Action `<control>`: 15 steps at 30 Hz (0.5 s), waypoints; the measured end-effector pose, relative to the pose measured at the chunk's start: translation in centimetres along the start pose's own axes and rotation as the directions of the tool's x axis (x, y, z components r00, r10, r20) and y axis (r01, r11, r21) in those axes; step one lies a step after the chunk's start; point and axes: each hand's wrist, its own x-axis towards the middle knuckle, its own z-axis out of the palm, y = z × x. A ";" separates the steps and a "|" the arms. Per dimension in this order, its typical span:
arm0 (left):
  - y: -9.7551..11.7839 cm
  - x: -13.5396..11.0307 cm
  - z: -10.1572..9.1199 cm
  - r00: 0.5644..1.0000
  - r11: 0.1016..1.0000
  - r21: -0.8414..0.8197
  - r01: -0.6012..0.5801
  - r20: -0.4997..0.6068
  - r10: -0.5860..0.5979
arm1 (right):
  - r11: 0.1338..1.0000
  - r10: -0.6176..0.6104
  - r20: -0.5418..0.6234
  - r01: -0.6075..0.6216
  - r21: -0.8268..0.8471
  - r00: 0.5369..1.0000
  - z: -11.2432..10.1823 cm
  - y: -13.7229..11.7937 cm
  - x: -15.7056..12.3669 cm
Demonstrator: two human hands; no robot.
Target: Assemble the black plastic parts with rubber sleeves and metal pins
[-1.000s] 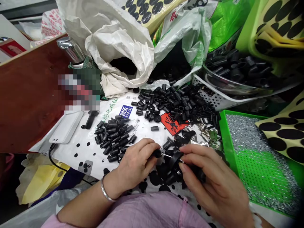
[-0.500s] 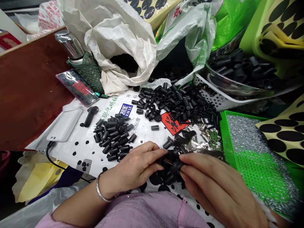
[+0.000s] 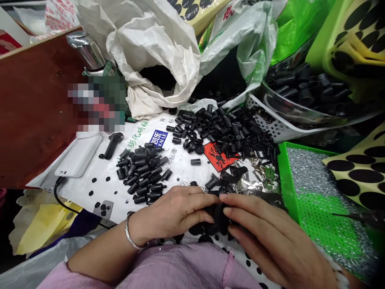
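My left hand (image 3: 174, 212) and my right hand (image 3: 267, 237) meet just above my lap, both pinched on one small black plastic part (image 3: 218, 212) held between their fingertips. A silver bracelet circles my left wrist. Beyond the left hand lies a tidy heap of black capped pieces (image 3: 142, 168) on a white printed sheet (image 3: 180, 158). A larger loose pile of black plastic sleeves (image 3: 225, 130) spreads further back. More black parts lie under and around my fingers.
A green tray (image 3: 284, 176) of small silver screws sits at the right. Behind it a white perforated basket (image 3: 270, 120) holds a clear bowl of black tubes. White plastic bags, a phone (image 3: 76, 156) with cable, and a brown board (image 3: 33, 116) lie at the left.
My hands have come closer together and slid slightly toward me, closing over the black part; the thin metal pin seen between them a second ago no longer shows.
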 end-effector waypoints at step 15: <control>0.6 0.2 -0.6 0.998 0.999 -0.031 -0.020 0.053 0.021 | 0.990 -0.054 0.208 0.079 -0.114 0.977 -0.1 0.8 -1.8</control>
